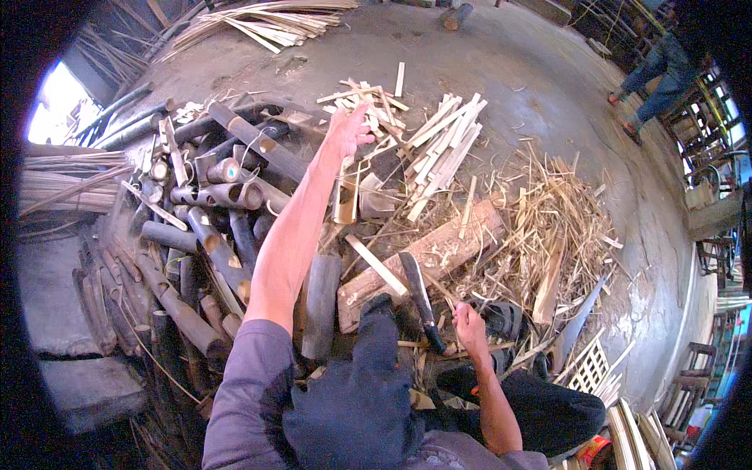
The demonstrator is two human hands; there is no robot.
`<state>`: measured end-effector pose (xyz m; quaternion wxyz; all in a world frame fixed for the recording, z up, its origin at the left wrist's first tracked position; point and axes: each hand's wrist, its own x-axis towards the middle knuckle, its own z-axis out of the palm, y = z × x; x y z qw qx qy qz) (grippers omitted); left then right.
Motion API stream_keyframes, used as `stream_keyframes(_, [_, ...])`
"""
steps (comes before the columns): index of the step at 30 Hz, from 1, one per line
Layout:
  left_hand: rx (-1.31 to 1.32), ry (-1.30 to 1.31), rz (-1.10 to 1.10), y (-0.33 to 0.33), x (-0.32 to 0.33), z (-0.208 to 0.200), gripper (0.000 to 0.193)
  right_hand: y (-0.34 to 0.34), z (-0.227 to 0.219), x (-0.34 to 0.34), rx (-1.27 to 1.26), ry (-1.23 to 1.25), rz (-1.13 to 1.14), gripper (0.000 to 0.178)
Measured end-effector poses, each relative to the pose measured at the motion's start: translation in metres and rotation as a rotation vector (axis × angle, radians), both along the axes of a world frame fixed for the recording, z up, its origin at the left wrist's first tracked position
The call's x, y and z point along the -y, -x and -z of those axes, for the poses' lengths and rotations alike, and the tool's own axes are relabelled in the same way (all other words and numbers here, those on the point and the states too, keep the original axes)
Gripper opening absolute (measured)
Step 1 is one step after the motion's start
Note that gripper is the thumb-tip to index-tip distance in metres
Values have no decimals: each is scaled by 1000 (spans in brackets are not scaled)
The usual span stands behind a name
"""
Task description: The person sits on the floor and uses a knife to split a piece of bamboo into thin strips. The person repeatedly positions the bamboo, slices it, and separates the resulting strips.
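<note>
My left arm stretches far forward, and my left hand [349, 130] hovers with fingers spread over a scatter of pale split bamboo slats [439, 145]; it holds nothing. My right hand [470, 325] rests low by my knee with fingers curled, just right of the dark handle of a cleaver-like knife [417, 294]. The knife lies with its blade across the near end of a worn wooden chopping block [439, 251]. A thin bamboo sliver runs up to my right hand; whether the hand grips it is unclear. A short dark bamboo section [322, 301] stands beside my left knee.
A heap of dark bamboo tube sections [207, 211] fills the left. Straw-like shavings [548, 227] cover the floor at right. A bundle of long strips [266, 19] lies at the back. Another person's legs [662, 74] are at upper right, near wooden frames.
</note>
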<state>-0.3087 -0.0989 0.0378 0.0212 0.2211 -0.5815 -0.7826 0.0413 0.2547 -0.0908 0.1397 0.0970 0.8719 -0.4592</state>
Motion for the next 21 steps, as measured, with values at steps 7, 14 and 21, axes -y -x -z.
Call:
stream_keyframes(7, [110,605,135,-108,17,143,48,-43,17,53,-125,-322,-184,49])
stream_keyframes(14, [171,783,11,-231,-39,222,81,-48,33,54,73,-382,-285,89])
stream_keyframes(21, [204,68,-252,-231,-37,244,58,-43,34,43,94,-125,-277,84])
